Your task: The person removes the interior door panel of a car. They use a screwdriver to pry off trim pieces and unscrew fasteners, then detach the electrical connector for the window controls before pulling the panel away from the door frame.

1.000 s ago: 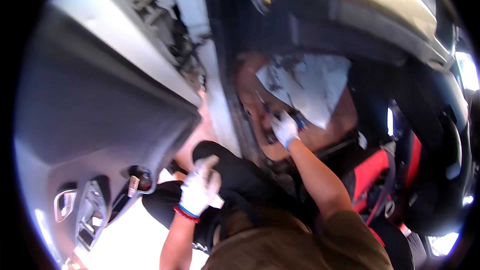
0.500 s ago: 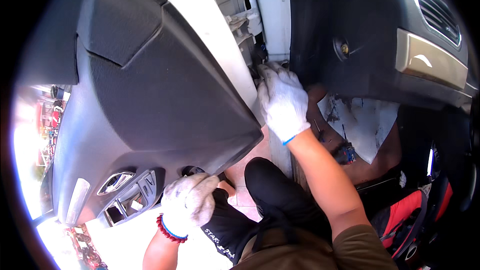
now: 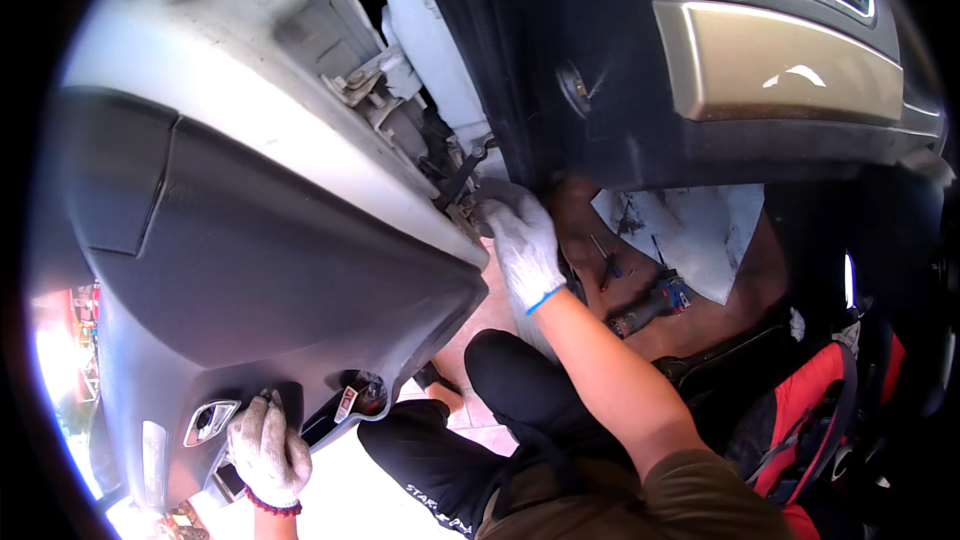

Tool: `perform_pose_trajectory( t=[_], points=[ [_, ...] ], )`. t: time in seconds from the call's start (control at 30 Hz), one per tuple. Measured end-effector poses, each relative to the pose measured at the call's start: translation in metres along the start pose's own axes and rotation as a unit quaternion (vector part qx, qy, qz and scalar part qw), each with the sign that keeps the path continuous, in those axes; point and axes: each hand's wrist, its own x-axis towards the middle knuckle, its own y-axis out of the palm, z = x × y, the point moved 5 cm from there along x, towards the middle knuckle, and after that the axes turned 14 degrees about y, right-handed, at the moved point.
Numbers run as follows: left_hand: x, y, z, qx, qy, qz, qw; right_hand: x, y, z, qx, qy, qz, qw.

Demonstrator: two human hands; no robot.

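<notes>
My left hand [image 3: 268, 452], in a white knit glove with a red bead bracelet at the wrist, has its fingers curled over the armrest [image 3: 292, 402] of the open car door [image 3: 270, 270], beside the chrome inner handle [image 3: 208, 422]. In a matching glove, my right hand [image 3: 522, 240] reaches into the gap between the door's edge and the body pillar. Its fingers are bent, and their tips are hidden there, so what they grip cannot be made out. Just above them a dark flat bar [image 3: 462, 176] with a rounded end crosses the gap, below the white door hinge [image 3: 385, 80].
On the brown footwell floor lie a cordless power tool [image 3: 650, 305], a screwdriver [image 3: 606, 262] and a stained white sheet [image 3: 690, 230]. The dashboard [image 3: 600, 140] overhangs them. A red and black seat [image 3: 800, 410] stands at the right. My knees are beneath the door's corner.
My left hand has moved left and down onto the armrest. The door sits lower and farther left in view, exposing more of the hinge gap. My right hand has shifted lower beside the pillar.
</notes>
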Motion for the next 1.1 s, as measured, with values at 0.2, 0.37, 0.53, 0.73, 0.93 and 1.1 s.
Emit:
perform_pose_trajectory(
  t=[0.2,0.37,0.53,0.73,0.93,1.1],
  points=[
    [0.002,0.006,0.001,-0.019,0.028,0.004,0.999,0.032,0.046,-0.003,0.101,0.044,0.123,0.986],
    [0.002,0.008,0.001,-0.012,0.031,-0.002,0.999,0.025,0.055,0.016,0.169,0.105,0.154,0.968],
    [0.0,0.008,0.002,0.008,0.036,0.012,0.999,0.038,0.056,-0.003,0.33,0.111,0.186,0.919],
    [0.003,0.008,-0.001,0.001,0.036,0.009,0.999,0.058,0.057,-0.045,0.32,0.05,0.197,0.925],
    [0.008,0.006,0.0,-0.005,0.039,0.008,0.999,0.042,0.055,-0.002,0.038,-0.003,0.025,0.999],
    [0.008,0.006,0.0,-0.004,0.034,0.006,0.999,0.036,0.04,0.023,-0.107,-0.02,0.009,0.994]
  ],
)
